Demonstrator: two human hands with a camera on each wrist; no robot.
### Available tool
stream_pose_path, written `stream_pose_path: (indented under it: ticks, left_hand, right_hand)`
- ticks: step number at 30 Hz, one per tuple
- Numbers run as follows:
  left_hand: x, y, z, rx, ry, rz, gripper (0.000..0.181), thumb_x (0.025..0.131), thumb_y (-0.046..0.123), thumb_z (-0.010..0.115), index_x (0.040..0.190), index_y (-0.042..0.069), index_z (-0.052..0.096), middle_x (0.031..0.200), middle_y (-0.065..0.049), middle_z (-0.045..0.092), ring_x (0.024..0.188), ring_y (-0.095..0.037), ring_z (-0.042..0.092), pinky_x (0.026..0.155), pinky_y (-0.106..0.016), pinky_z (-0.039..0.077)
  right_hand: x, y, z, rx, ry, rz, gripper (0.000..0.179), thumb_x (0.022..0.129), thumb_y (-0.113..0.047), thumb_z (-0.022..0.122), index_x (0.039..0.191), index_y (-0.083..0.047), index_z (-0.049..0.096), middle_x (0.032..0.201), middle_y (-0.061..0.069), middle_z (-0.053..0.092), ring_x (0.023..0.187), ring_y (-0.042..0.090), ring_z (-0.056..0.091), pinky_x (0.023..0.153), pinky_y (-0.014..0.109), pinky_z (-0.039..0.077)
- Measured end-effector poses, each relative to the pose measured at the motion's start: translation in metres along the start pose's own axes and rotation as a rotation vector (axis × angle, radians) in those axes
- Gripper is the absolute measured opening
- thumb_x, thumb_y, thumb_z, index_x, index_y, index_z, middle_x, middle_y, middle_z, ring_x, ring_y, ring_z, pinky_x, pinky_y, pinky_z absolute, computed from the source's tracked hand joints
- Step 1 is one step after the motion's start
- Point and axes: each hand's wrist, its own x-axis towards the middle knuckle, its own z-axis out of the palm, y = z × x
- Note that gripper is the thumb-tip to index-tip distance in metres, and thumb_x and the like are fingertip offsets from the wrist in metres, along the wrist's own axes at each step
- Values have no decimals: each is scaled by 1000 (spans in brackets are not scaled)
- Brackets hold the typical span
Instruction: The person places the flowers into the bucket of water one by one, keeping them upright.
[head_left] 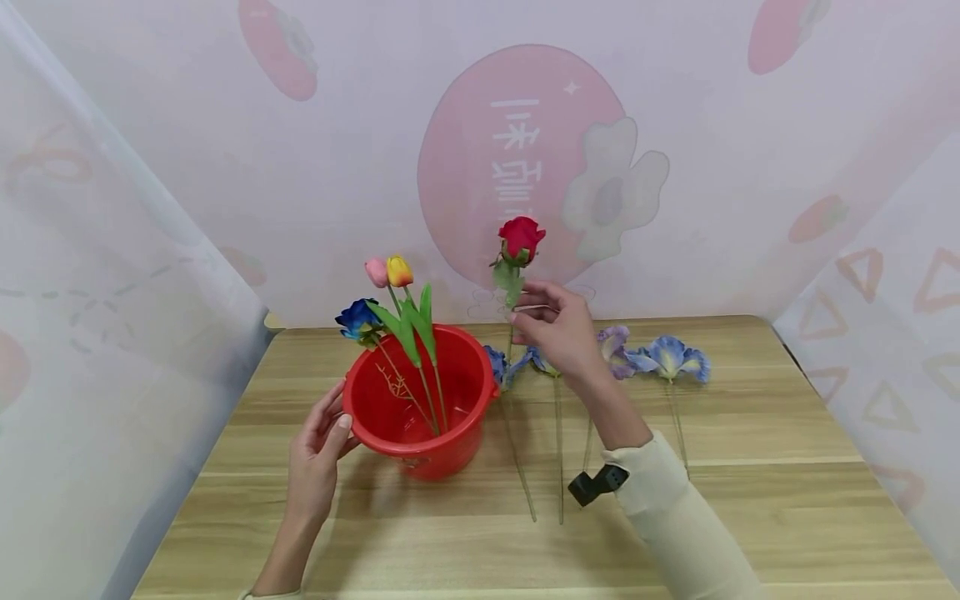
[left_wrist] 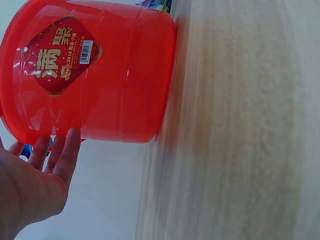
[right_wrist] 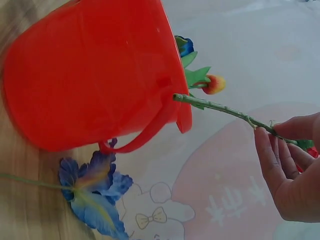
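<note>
A red bucket [head_left: 450, 450] stands on the wooden table, holding a blue rose [head_left: 358, 321], a pink tulip [head_left: 377, 272] and a yellow-orange tulip [head_left: 400, 271]. At its left side, my left hand [head_left: 318, 458] touches the rim and outer wall, thumb on the near edge. In the left wrist view that hand's fingers [left_wrist: 68, 152] are extended against the bucket. My right hand [head_left: 558, 329] pinches the stem of a red rose [head_left: 521, 239], which it holds upright right of the bucket. The right wrist view shows the cut stem end [right_wrist: 200, 103] near the bucket's rim, outside it.
Several blue and purple irises lie on the table right of the bucket, among them a blue iris [head_left: 670, 358] and a purple one [head_left: 615, 350], stems toward me. The bucket's red handle [right_wrist: 145, 137] hangs at its side. A printed cloth backdrop [head_left: 345, 167] rises behind the table.
</note>
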Motion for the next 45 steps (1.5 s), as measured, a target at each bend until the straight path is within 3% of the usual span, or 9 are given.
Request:
stream_pose_path:
  ticks: [6,11,19,27,35,41,45]
  left_hand:
    - [1,0,0,-5,0,-4,49,113,16,55,161,16,49,149,2,63,124,-8,70,90,-22,64]
    - [1,1,0,0,0,-6,49,112,17,55,161,16,49,149,2,64,124,-8,70,89,-22,64]
    - [0,1,-1,-6,6,-20,49,112,17,55,161,16,50,147,4,64,123,-7,70,89,-22,64]
    - [0,2,0,1,7,-30,49,113,18,56,161,17,49,148,3,63,124,-7,70,89,-21,64]
    - [0,1,0,-4,11,-32,49,112,18,56,161,17,50,149,2,63,124,-8,70,89,-22,64]
    - [0,1,0,-6,11,-21,48,112,17,55,160,17,50,148,2,64,123,-7,70,90,-22,64]
    - [1,1,0,-10,10,-14,48,112,16,55,160,17,51,148,2,64,123,-8,70,89,-22,64]
  right_hand:
    - [7,-4,17,4,-13,-26,50,98,3,72,146,0,59,125,22,67,103,26,72,82,39,69]
    - [10,-7,28,3,-32,-51,47,99,2,72,144,-2,62,127,26,67,108,38,72,81,41,69]
    - [18,-7,47,-3,-42,-42,45,99,-3,74,143,-7,64,122,17,69,110,37,73,85,49,68]
    - [20,9,60,-52,-45,-24,42,97,-1,75,138,-3,66,118,20,70,105,37,75,74,34,68]
    - [21,26,70,-180,-24,-50,41,96,0,75,136,-5,68,116,18,74,100,30,78,78,46,69]
    - [21,29,75,-285,-24,-69,41,96,-2,74,137,-4,69,116,15,75,100,29,77,71,33,68]
    - [20,28,79,-312,-35,-63,42,97,-3,74,138,-3,67,117,15,75,101,28,76,72,31,68]
